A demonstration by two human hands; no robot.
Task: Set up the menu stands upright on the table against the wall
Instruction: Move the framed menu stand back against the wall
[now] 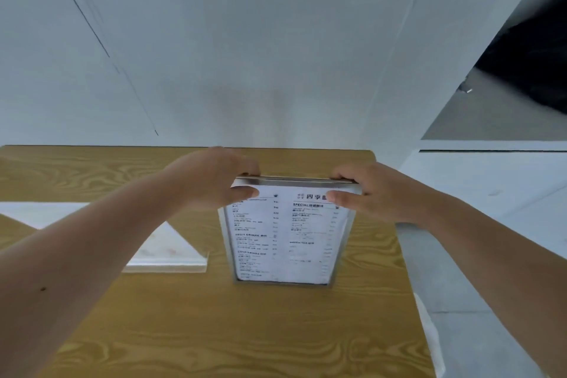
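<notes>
The menu stand (283,236) stands upright near the middle of the wooden bench (184,331), its printed face toward the person and its long axis running straight up from the bench top. Both hands pinch its top edge. The left hand (214,176) takes the upper left corner, thumb on the front face and fingers curled over the back. The right hand (371,190) holds the upper right corner the same way. Neither hand is nearer than the other; they sit level, one at each end of the top rail, with the stand hanging directly below and between them.

The white wall (245,55) rises at the far edge of the bench, beyond the stand. A strip of bare wood shows between the stand's top and that far edge, so the stand appears to sit apart from the wall rather than touching it. The coming move probably turns on this gap: a push straight away from the person, keeping the frame vertical.

To the left, a second stand (165,255) lies tipped over on the bench, pale and partly hidden behind the left forearm. It looks as though it has yet to be set up.
</notes>
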